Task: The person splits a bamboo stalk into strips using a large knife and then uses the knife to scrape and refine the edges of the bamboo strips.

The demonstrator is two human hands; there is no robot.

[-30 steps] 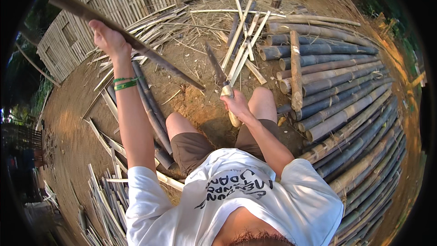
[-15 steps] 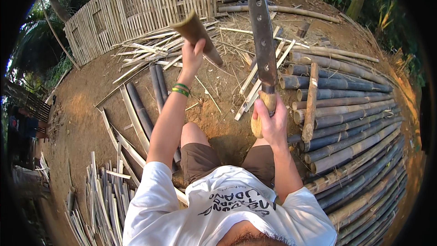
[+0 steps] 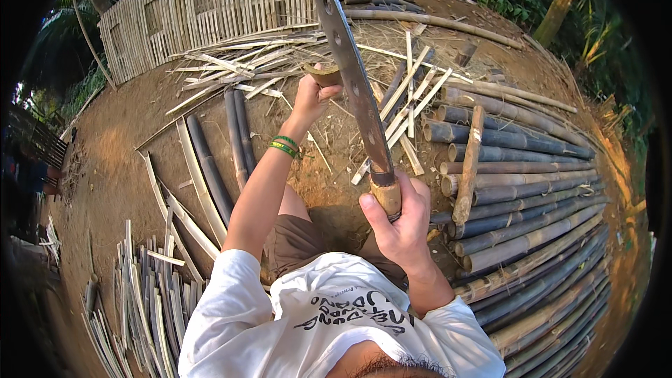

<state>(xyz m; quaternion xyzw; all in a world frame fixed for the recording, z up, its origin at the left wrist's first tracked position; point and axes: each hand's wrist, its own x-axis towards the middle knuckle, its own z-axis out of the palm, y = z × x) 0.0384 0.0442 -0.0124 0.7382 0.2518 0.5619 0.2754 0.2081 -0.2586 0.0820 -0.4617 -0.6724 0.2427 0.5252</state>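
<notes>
My right hand (image 3: 406, 227) is closed around the wooden handle of a machete (image 3: 350, 70). Its long dark blade has a row of holes and points up and away, leaning left. Out ahead, my left hand (image 3: 308, 101), with green bands at the wrist, grips a short bamboo piece (image 3: 320, 75) with a curved, split edge. The blade passes just right of the bamboo piece in view and hides part of it. Whether the two touch, I cannot tell.
Bamboo poles (image 3: 525, 178) lie stacked on the right, with a short pole (image 3: 469, 164) across them. Split slats (image 3: 224, 66) are scattered ahead, before a bamboo slat fence (image 3: 210, 0). More strips (image 3: 143, 301) lie at lower left; dark poles (image 3: 210, 164) are nearer me.
The machete has swung left and tilted, its blade now beside the bamboo piece. My left hand has lowered and turned the piece, so less of its length shows.
</notes>
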